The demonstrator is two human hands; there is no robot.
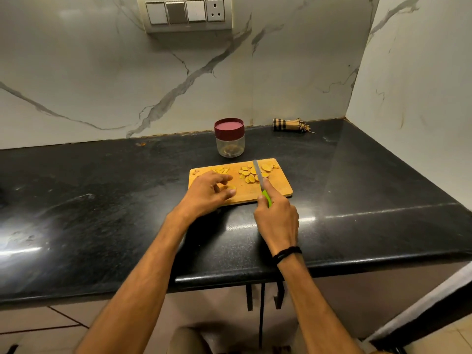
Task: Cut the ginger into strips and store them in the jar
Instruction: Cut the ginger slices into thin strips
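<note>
A wooden cutting board (277, 183) lies on the black counter. Several yellow ginger slices (249, 173) are spread on its far half, and a few cut strips (221, 170) lie at its far left. My left hand (208, 191) rests on the board's near left and pinches a ginger slice (228, 188) between thumb and fingers. My right hand (277, 215) grips the green handle of a knife (258, 172); the blade lies over the slices, pointing away from me. A clear jar (229, 144) with a maroon lid stands closed behind the board.
A rolled checked cloth (290, 124) lies at the back right by the wall. The marble wall carries a switch panel (185, 12). The counter's front edge (357, 263) runs just below my wrists, and the side wall closes the counter on the right.
</note>
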